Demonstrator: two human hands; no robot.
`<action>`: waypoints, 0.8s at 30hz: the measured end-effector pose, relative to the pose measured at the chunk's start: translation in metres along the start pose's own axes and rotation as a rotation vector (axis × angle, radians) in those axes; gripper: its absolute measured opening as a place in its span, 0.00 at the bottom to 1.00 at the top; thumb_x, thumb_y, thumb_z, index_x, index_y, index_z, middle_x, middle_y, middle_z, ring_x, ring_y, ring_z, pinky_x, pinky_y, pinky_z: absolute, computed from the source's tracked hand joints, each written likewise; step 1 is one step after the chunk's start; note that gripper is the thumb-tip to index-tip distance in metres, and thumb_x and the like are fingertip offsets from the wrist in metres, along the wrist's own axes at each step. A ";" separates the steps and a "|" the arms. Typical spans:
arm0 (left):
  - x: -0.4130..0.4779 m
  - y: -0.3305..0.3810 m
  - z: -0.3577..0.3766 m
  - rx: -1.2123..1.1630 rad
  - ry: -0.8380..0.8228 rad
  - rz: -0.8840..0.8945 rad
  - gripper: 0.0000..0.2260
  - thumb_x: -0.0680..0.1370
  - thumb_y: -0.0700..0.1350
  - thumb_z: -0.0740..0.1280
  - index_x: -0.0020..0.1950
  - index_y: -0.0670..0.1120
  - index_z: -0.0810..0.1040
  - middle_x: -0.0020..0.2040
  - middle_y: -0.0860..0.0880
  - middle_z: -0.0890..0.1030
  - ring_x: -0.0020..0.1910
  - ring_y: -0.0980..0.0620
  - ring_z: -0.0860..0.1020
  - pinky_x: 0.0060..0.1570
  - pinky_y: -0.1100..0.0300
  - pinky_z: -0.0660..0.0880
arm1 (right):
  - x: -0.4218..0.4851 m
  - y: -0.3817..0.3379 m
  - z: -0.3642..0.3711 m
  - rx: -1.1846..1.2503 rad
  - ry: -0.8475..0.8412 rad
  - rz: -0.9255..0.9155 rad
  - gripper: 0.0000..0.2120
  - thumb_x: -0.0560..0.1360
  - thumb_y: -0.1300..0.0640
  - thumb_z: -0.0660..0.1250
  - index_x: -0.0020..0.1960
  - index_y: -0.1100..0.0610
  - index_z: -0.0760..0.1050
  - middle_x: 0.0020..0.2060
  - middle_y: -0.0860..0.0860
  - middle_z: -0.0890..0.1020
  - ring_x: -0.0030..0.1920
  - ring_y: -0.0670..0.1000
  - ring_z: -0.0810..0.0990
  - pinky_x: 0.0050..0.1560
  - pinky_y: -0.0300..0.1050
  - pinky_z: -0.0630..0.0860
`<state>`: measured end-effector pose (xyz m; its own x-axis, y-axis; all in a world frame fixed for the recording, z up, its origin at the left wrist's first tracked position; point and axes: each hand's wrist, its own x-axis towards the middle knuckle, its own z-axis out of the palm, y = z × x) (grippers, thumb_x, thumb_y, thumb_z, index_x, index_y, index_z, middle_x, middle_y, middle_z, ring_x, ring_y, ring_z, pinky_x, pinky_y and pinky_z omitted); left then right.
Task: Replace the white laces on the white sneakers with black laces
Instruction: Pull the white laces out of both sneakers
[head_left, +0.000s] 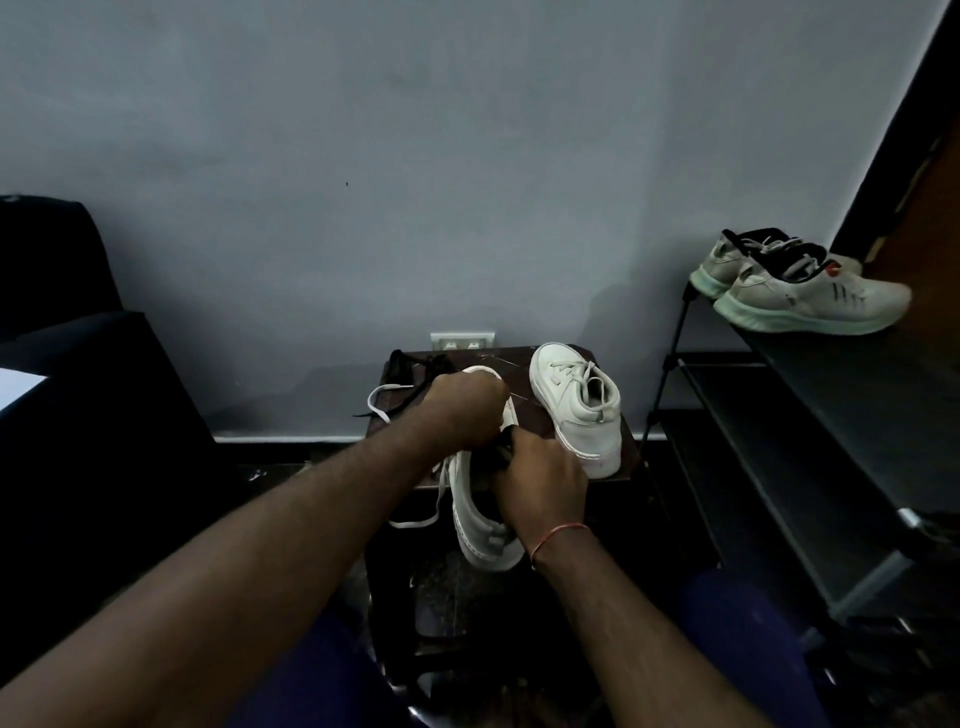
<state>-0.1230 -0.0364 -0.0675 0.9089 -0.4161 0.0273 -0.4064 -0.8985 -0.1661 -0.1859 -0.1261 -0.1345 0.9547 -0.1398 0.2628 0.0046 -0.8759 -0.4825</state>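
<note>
Sneaker (483, 530) held across tabletop (530, 421) edge.
Left hand (462, 410) curled over its toe end, right hand (543, 483) gripping its upper; second sneaker (576, 405) just beside, white-laced.

Laced sneaker (576, 410) sits on stool (525, 415), right of unlaced sneaker (478, 519).

Your left hand (462, 410) grips the near sneaker (480, 525) at the toe end. Your right hand (545, 483) pinches black lace (505, 446) mid-shoe. Loose white lace (382, 410) trails left. Second sneaker (576, 410), white-laced, stands beside it on the table (519, 413).
</note>
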 end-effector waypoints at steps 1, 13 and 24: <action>0.003 -0.003 0.001 -0.121 0.012 -0.015 0.08 0.77 0.43 0.63 0.51 0.42 0.77 0.54 0.44 0.79 0.54 0.42 0.78 0.43 0.56 0.70 | 0.000 0.001 0.000 0.003 -0.006 -0.003 0.10 0.74 0.55 0.61 0.53 0.51 0.77 0.46 0.56 0.83 0.50 0.61 0.80 0.46 0.50 0.75; 0.011 -0.012 -0.036 -1.040 0.493 -0.058 0.07 0.82 0.44 0.60 0.46 0.44 0.71 0.33 0.48 0.74 0.28 0.52 0.72 0.30 0.61 0.67 | 0.002 0.001 0.003 0.022 0.013 0.000 0.13 0.73 0.53 0.62 0.56 0.48 0.78 0.47 0.55 0.84 0.51 0.60 0.81 0.46 0.48 0.76; -0.028 -0.028 0.033 -0.710 0.614 -0.283 0.11 0.74 0.44 0.66 0.55 0.46 0.75 0.50 0.48 0.75 0.49 0.50 0.74 0.50 0.52 0.73 | 0.000 0.005 0.009 0.093 0.076 0.005 0.09 0.72 0.56 0.61 0.51 0.51 0.76 0.44 0.55 0.83 0.48 0.62 0.80 0.42 0.52 0.75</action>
<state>-0.1336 0.0050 -0.0958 0.8563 0.0079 0.5164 -0.3255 -0.7681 0.5514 -0.1832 -0.1267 -0.1441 0.9296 -0.1819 0.3206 0.0303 -0.8291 -0.5583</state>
